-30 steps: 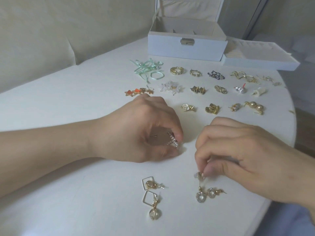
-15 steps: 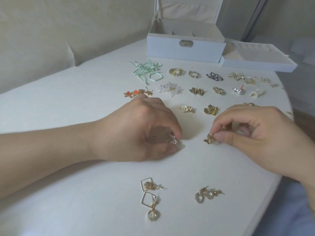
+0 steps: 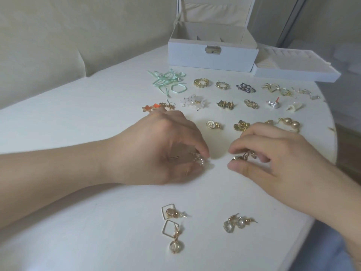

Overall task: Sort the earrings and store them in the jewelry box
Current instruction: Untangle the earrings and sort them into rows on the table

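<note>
My left hand (image 3: 156,147) rests on the white table (image 3: 78,118) and pinches a pearl-and-gold earring (image 3: 62,160) between thumb and forefinger. Close to its right, my right hand (image 3: 277,155) pinches a small gold earring (image 3: 243,156) just above the tabletop. Several earring pairs lie in rows beyond the hands, among them a white rose pair (image 3: 213,125) and gold ball drops (image 3: 291,124). Two square-frame drop earrings (image 3: 172,227) and a crystal pair (image 3: 236,224) lie near me. The white jewelry box (image 3: 213,55) stands open at the back.
A removed white tray insert (image 3: 293,69) lies right of the box. Mint green ribbon earrings (image 3: 168,81) lie at the back left of the rows. The table's rounded edge runs down the right side. A pale sofa backs the table on the left.
My right hand left the crystal pair near the front, picked a small gold earring from the right, and has carried it leftward toward my left hand. The left hand has stayed put.
</note>
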`<action>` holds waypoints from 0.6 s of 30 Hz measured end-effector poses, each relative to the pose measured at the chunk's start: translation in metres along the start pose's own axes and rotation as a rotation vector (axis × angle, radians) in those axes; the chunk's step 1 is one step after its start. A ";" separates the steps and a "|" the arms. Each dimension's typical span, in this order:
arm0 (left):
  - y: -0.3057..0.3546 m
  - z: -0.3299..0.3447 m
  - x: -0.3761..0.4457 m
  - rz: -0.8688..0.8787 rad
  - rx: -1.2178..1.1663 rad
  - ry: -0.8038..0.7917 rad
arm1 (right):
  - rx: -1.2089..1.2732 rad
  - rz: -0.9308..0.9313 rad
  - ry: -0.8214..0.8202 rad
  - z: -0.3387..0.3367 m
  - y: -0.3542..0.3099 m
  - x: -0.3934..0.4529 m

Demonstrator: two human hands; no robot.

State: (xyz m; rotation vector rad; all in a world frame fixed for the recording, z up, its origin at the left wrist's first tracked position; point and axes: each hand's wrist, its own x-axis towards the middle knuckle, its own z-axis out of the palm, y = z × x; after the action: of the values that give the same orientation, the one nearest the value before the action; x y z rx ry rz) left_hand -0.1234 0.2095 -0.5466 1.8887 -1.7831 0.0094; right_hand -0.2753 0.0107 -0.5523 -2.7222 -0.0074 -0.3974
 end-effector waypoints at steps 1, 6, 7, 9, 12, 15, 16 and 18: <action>0.000 0.000 0.000 0.000 0.003 0.002 | 0.012 -0.030 0.006 0.003 -0.002 0.002; 0.002 -0.001 0.000 -0.030 -0.015 0.010 | 0.045 -0.094 0.026 0.007 -0.011 0.004; 0.002 -0.001 0.000 -0.051 -0.043 0.018 | 0.042 -0.097 0.046 0.002 -0.015 0.002; 0.002 -0.003 0.000 -0.112 -0.123 0.059 | 0.043 -0.145 0.084 -0.005 -0.031 -0.002; 0.000 -0.005 0.000 -0.201 -0.230 0.154 | 0.007 -0.295 0.025 0.001 -0.065 -0.008; -0.001 -0.006 0.001 -0.230 -0.234 0.221 | -0.153 -0.400 -0.079 0.022 -0.086 -0.009; -0.001 -0.006 0.002 -0.230 -0.225 0.232 | -0.195 -0.410 -0.093 0.028 -0.089 -0.009; 0.000 -0.006 0.002 -0.226 -0.212 0.237 | -0.203 -0.406 -0.111 0.032 -0.091 -0.011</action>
State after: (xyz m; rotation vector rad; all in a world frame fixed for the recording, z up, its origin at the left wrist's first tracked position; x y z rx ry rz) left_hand -0.1204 0.2101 -0.5404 1.8401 -1.3527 -0.0346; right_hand -0.2823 0.1072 -0.5500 -2.9351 -0.5877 -0.3734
